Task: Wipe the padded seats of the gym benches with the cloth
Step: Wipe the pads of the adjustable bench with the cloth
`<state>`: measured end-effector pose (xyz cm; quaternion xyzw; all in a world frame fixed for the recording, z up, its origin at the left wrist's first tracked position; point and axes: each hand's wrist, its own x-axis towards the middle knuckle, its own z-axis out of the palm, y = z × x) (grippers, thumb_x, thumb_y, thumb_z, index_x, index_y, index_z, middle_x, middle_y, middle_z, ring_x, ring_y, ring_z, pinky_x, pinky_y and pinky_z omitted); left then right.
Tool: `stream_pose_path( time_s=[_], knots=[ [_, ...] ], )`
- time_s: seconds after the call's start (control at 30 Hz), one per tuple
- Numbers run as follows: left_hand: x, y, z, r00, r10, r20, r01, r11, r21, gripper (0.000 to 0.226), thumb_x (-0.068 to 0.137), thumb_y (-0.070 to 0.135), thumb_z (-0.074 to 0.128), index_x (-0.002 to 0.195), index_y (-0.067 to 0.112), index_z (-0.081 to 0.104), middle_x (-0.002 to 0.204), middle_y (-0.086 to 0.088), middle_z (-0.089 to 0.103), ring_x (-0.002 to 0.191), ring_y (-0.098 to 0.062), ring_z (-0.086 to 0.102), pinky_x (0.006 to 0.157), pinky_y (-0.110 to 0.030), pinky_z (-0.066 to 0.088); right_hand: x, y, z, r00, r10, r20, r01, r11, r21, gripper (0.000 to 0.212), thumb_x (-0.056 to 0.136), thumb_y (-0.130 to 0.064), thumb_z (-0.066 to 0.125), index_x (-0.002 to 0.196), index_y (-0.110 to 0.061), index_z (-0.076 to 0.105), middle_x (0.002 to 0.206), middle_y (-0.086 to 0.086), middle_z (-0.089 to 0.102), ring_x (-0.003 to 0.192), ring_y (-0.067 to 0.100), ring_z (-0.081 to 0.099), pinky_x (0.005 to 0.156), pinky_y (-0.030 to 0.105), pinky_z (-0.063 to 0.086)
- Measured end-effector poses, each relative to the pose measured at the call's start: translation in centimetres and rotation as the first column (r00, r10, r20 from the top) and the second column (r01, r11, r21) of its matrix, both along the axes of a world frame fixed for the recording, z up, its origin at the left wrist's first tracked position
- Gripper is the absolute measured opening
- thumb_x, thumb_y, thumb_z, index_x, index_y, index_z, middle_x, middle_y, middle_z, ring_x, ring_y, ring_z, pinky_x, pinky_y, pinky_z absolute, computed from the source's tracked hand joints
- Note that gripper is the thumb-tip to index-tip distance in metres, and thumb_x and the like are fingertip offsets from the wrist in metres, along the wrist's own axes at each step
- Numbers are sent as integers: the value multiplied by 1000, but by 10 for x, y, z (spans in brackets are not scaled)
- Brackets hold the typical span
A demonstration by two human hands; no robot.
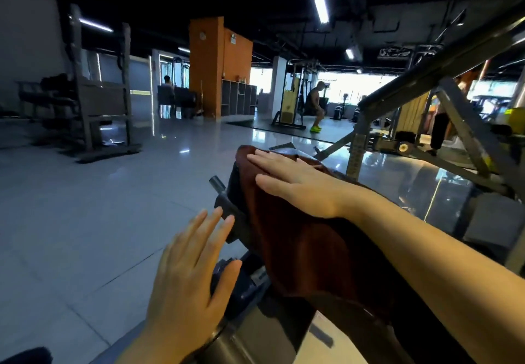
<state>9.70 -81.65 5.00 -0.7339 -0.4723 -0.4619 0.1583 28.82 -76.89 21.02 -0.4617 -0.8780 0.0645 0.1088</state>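
A dark red-brown cloth (301,247) is draped over the padded seat of a gym bench (235,182), covering most of its top. My right hand (295,182) lies flat on the cloth near the far end of the pad, fingers straight and pressing down. My left hand (193,267) hovers open to the left of the bench, fingers spread, just above the metal frame and adjustment parts (227,207); it holds nothing. Most of the pad is hidden beneath the cloth and my right forearm.
A grey steel machine frame (443,85) slants overhead on the right. Glossy tiled floor (85,207) spreads to the left. A weight rack (99,102) stands at the far left. People exercise near an orange pillar (218,65) in the background.
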Motion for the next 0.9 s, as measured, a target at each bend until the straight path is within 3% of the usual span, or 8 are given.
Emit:
stream_pose_path(
  time_s=[0.1,0.23,0.4,0.67,0.83,0.9],
  knots=[
    [-1,-2,2,995,-15,-98,14,1000,-4,56,102,51,25,150,22,28,155,0,32,148,-11,18,120,-29,10,0,-1,0,999,-7,-40,6,1000,-2,53,104,-46,27,154,-36,15,162,-17,8,147,-1,3,122,36,-1],
    [-1,-2,-1,989,1,-149,-12,998,-69,61,102,53,24,155,23,20,160,2,24,147,-14,20,120,-31,7,39,-39,-17,995,-39,-90,38,999,-10,54,99,-50,26,151,-41,15,158,-26,9,142,-11,3,122,27,1],
    [-2,2,-3,971,18,-238,-46,992,-115,67,101,60,17,156,21,15,161,2,19,141,-7,22,115,-36,25,75,-79,-35,976,-140,-164,140,990,-12,54,80,-68,22,133,-62,15,152,-38,10,135,-26,2,118,15,2],
    [-3,5,-1,980,-21,-200,-9,989,-148,67,100,61,22,156,27,12,160,7,19,148,-2,5,117,-25,4,8,-6,-4,993,-114,-31,113,993,-12,53,104,-48,23,154,-37,11,162,-17,3,148,1,0,122,40,-2],
    [-3,5,-1,982,-16,-189,-10,991,-137,64,100,59,20,155,26,17,159,6,21,146,-4,8,120,-33,14,8,14,2,986,-159,-46,158,987,-27,58,102,-53,25,155,-33,13,164,-10,6,150,8,2,122,47,0],
    [-2,2,-1,995,-25,-98,11,990,-139,62,100,58,22,153,28,16,157,7,23,143,1,9,114,-39,19,22,10,-5,971,-216,-98,212,976,-48,61,101,-56,26,155,-31,14,164,-9,7,150,9,3,122,46,1]
  ],
)
